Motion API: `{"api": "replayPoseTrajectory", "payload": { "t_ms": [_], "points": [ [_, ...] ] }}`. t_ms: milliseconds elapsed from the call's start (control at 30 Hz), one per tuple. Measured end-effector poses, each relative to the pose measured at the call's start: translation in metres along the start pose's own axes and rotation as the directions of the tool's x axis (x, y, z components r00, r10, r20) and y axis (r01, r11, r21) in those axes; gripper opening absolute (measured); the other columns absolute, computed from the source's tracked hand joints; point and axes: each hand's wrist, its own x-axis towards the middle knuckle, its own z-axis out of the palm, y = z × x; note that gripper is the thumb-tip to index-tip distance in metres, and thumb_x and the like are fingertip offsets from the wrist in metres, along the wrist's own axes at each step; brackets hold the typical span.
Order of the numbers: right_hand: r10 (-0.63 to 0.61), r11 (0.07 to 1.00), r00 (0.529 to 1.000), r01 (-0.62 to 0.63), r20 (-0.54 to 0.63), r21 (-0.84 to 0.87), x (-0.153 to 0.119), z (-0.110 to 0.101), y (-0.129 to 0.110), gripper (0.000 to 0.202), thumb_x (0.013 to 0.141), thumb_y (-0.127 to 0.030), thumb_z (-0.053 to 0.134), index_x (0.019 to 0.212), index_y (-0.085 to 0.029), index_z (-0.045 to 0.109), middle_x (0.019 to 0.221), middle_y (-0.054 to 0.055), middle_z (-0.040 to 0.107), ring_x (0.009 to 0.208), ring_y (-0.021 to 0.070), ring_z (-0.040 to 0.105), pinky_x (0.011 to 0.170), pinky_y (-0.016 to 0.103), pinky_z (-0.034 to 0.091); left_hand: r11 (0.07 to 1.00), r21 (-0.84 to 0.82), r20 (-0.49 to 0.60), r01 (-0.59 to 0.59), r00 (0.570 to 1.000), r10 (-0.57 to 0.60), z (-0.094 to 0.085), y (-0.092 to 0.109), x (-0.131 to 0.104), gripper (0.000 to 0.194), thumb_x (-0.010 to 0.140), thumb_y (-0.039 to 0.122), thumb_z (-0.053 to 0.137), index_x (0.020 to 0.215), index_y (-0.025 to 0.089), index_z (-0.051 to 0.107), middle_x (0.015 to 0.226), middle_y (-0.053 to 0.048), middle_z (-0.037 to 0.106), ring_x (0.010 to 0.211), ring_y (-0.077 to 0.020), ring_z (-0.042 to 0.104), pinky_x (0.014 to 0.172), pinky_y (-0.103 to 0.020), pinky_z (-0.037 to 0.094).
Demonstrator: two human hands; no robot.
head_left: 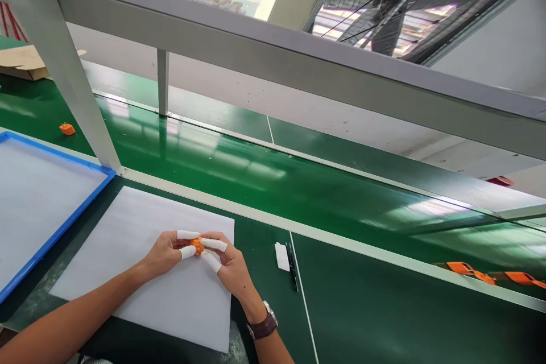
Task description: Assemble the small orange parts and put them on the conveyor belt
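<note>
Between my two hands is a small orange part [197, 246], seemingly plastic; its exact kind is too small to make out. My left hand [164, 253] pinches it from the left. From the right, my right hand [230, 261] grips it with thumb and fingers. White finger covers sit on several fingertips of both hands, and a watch [264, 324] is on the right wrist. Both hands are over a white foam-like sheet [170, 307] lying on the dark green tabletop [362, 307].
A blue-rimmed tray [81, 210] lies at the left. Right of the sheet are a small white piece [282, 256] and a thin black tool [292, 267]. Orange pieces [469, 272] lie at far right, another orange part [67, 128] at far left. A grey metal frame [273, 40] spans the bench.
</note>
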Motion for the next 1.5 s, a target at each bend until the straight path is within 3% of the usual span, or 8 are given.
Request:
{"api": "replayPoseTrajectory", "payload": {
  "t_ms": [133,233,400,600,900,1067,1267,1500],
  "points": [
    [0.244,0.958,0.97,-0.238,-0.018,0.157,0.0009,-0.0011,0.0043,0.047,0.083,-0.043,0.076,0.124,-0.026,0.064,0.111,0.008,0.073,0.094,0.0233,0.073,0.09,0.043,0.062,1.0,0.022,0.007,0.001,1.0,-0.001,0.001,-0.0028,-0.0009,0.042,0.081,0.032,0.076,0.12,0.019,0.072,0.123,-0.008,0.074,0.119,-0.0307,0.066,0.107,-0.045,0.052],
    [0.3,0.942,0.954,-0.295,-0.013,0.159,0.0022,-0.0009,0.004,0.045,0.08,-0.043,0.078,0.121,-0.025,0.068,0.106,0.007,0.075,0.096,0.0244,0.073,0.093,0.043,0.06,0.999,0.032,0.025,-0.014,1.0,0.013,0.001,-0.0047,-0.0017,0.041,0.083,0.031,0.073,0.123,0.019,0.071,0.126,-0.008,0.072,0.12,-0.0302,0.066,0.109,-0.047,0.05],
    [0.293,0.938,0.954,-0.299,0.06,0.177,0.0043,-0.0026,-0.0001,0.036,0.082,-0.041,0.077,0.116,-0.028,0.071,0.111,0.005,0.073,0.102,0.0243,0.071,0.094,0.041,0.059,0.997,0.047,0.07,-0.057,0.996,0.053,0.0013,-0.0046,-0.0031,0.04,0.086,0.028,0.071,0.126,0.021,0.069,0.134,-0.006,0.067,0.122,-0.0292,0.064,0.109,-0.046,0.051],
    [0.213,0.962,0.975,-0.222,0.071,0.162,0.0047,-0.0021,-0.0025,0.032,0.083,-0.041,0.076,0.112,-0.027,0.071,0.108,0.005,0.071,0.092,0.0214,0.071,0.086,0.039,0.061,0.994,0.081,0.093,-0.071,0.994,0.063,-0.0002,-0.0044,-0.0037,0.04,0.086,0.032,0.071,0.123,0.019,0.071,0.135,-0.008,0.066,0.122,-0.0305,0.064,0.11,-0.046,0.05],
    [0.144,0.98,0.989,-0.145,0.022,0.139,0.0018,0.0026,0.0028,0.032,0.086,-0.041,0.073,0.115,-0.027,0.069,0.105,0.004,0.07,0.093,0.0205,0.071,0.086,0.038,0.061,0.977,0.19,0.098,-0.091,0.992,0.074,-0.0012,-0.007,-0.0023,0.04,0.089,0.035,0.065,0.127,0.023,0.068,0.139,-0.005,0.064,0.128,-0.03,0.06,0.112,-0.046,0.048],
    [0.189,0.955,0.979,-0.201,0.074,0.217,0.0027,0.0008,0.0018,0.036,0.083,-0.037,0.076,0.117,-0.026,0.068,0.104,0.004,0.073,0.094,0.0217,0.072,0.089,0.04,0.061,0.972,0.195,0.139,-0.134,0.984,0.108,-0.0012,-0.0051,-0.0042,0.044,0.088,0.032,0.066,0.131,0.022,0.066,0.145,-0.006,0.058,0.134,-0.0308,0.054,0.115,-0.047,0.044],
    [0.219,0.942,0.972,-0.235,0.089,0.241,0.0033,-0.0013,0.0024,0.058,0.08,-0.038,0.08,0.133,-0.025,0.059,0.118,0.007,0.073,0.105,0.0249,0.071,0.098,0.049,0.058,0.96,0.233,0.147,-0.155,0.982,0.123,0.0,0.0003,-0.0071,0.043,0.089,0.032,0.065,0.131,0.025,0.065,0.147,-0.004,0.056,0.137,-0.0312,0.051,0.115,-0.048,0.043],
    [0.227,0.944,0.97,-0.242,0.091,0.223,0.002,-0.0026,0.0,0.056,0.083,-0.041,0.078,0.133,-0.025,0.058,0.122,0.007,0.072,0.11,0.0258,0.07,0.102,0.053,0.056,0.934,0.31,0.115,-0.178,0.982,0.149,-0.001,-0.0078,-0.0037,0.037,0.091,0.035,0.062,0.127,0.025,0.068,0.144,-0.004,0.059,0.133,-0.029,0.055,0.113,-0.045,0.047]
  ]
}}
